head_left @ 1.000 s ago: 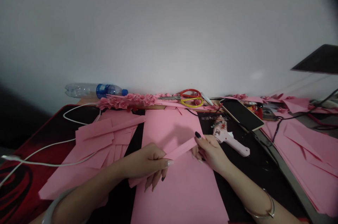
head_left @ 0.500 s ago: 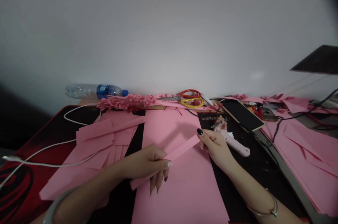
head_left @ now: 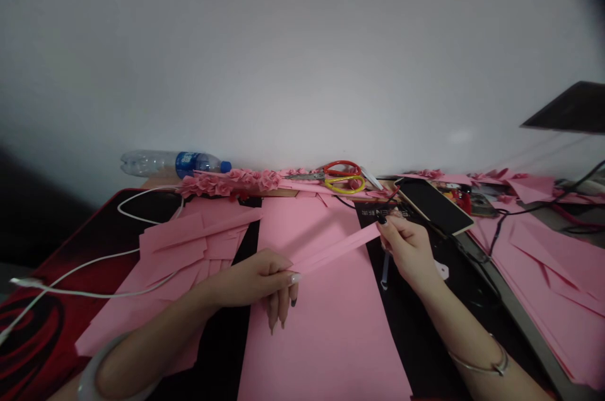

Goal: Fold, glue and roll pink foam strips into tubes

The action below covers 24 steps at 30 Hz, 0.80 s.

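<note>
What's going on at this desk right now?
A person is holding a narrow pink paper strip stretched between both hands, above a large pink sheet. The left hand grips it at the lower side; the right hand pinches the upper end. Scissors and pink paper flowers lie along the back by the wall, a plastic bottle on its side at back left, a phone at back right.

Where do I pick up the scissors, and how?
Probably by the red loop and yellow loop, coming from the near right side: the scissors lie with both loops toward the right, while the blades point left, toward the pink flowers.
</note>
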Available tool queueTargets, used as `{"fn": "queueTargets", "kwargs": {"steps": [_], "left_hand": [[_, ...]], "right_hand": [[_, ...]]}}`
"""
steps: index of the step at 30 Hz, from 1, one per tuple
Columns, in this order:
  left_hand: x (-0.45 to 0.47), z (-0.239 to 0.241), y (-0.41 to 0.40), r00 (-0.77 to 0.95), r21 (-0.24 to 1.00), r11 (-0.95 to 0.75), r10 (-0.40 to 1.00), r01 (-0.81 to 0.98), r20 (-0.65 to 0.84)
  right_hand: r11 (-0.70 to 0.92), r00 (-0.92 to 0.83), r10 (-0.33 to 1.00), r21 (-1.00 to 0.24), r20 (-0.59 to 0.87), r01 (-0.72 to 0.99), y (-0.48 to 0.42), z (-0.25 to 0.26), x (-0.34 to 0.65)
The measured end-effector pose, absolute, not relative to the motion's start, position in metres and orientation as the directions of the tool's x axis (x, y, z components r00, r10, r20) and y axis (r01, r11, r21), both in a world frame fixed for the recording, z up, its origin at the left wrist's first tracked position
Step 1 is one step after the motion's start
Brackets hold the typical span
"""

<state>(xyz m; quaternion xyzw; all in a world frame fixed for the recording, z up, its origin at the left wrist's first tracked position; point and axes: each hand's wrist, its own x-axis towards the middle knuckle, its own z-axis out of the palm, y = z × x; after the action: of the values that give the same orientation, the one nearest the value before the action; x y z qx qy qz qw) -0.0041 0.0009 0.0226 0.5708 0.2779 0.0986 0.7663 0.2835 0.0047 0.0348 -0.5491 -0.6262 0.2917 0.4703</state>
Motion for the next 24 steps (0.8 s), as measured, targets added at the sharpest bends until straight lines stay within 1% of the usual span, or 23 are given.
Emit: {"fn": "queueTargets", "kwargs": {"steps": [4, 7, 12, 15, 18, 24], "left_hand": [[-0.0073, 0.0263, 0.0031, 0.815, 0.943, 0.290, 0.498, 0.166, -0.297], [-0.0091, 0.0273, 0.0041, 0.789, 0.949, 0.264, 0.540, 0.172, -0.293], [-0.0086, 0.0251, 0.0068, 0.664, 0.952, 0.247, 0.684, 0.180, -0.302], [-0.0076, 0.0238, 0.0085, 0.586, 0.954, 0.252, 0.754, 0.161, -0.298], [-0.0082, 0.0238, 0.0093, 0.577, 0.962, 0.248, 0.771, 0.115, -0.268], [-0.0140, 0.0239, 0.0100, 0.652, 0.969, 0.245, 0.732, 0.022, -0.200]], "right_hand": [[0.209, 0.116, 0.955, -0.897, 0.273, 0.391, 0.0049, 0.0347, 0.2835], [0.213, 0.122, 0.953, -0.901, 0.276, 0.378, 0.0060, 0.0348, 0.2850], [0.219, 0.137, 0.948, -0.900, 0.288, 0.378, 0.0082, 0.0353, 0.2896], [0.201, 0.153, 0.952, -0.918, 0.265, 0.342, 0.0092, 0.0329, 0.2910], [0.178, 0.167, 0.959, -0.944, 0.230, 0.278, 0.0099, 0.0306, 0.2905], [0.109, 0.200, 0.969, -0.979, 0.143, 0.170, 0.0103, 0.0342, 0.2884]]}}
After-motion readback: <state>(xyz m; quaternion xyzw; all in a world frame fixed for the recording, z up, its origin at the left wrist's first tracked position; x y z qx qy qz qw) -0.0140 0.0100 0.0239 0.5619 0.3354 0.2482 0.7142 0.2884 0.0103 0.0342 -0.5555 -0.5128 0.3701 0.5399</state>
